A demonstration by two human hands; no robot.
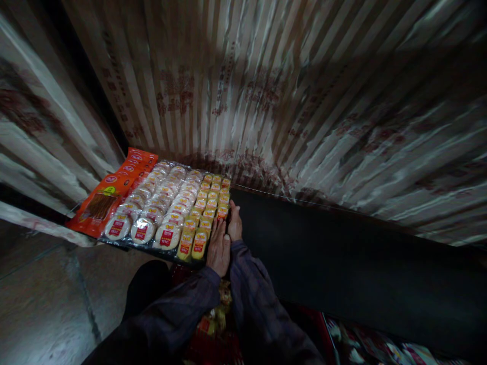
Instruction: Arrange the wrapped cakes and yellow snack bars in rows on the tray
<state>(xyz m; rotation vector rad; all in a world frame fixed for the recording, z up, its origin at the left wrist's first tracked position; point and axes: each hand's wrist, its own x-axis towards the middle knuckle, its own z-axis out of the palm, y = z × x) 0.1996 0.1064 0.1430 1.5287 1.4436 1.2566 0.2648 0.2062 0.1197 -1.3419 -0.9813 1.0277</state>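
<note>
A dark shelf (pixel 304 238) holds rows of wrapped snacks. Small yellow packets (pixel 207 213) lie in two columns at the right of the display. My left hand (pixel 218 248) rests flat on the shelf beside them, fingers stretched toward the packets. My right hand (pixel 235 223) lies just right of it, fingers extended and touching the end of the yellow rows. Neither hand grips anything that I can see. Round white wrapped cakes (pixel 160 213) with red labels fill the middle, and orange packets (pixel 110 195) lie at the far left.
A wall of striped, printed cartons (pixel 266 91) rises behind the shelf. A grey tiled floor (pixel 41 299) shows at lower left. More coloured packets (pixel 213 324) sit below my arms, and others (pixel 380 347) at the lower right.
</note>
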